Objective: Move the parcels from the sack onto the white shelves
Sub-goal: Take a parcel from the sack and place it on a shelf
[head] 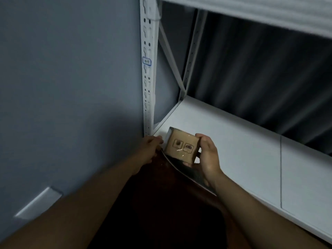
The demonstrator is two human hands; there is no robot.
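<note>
Head view: right hand (206, 155) grips parcel (181, 147), face up, long axis across frame; left fingers (158, 141) pinch sack (161, 203) rim; shelf (242, 150) bare rightward.

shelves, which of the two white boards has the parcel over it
The lower shelf: the right hand holds the brown parcel over its front left corner. The upper shelf sits far above it.

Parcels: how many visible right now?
1. The parcel is in the right hand, over the shelf's left end. The left hand holds the dark sack; more may be hidden inside.
</note>
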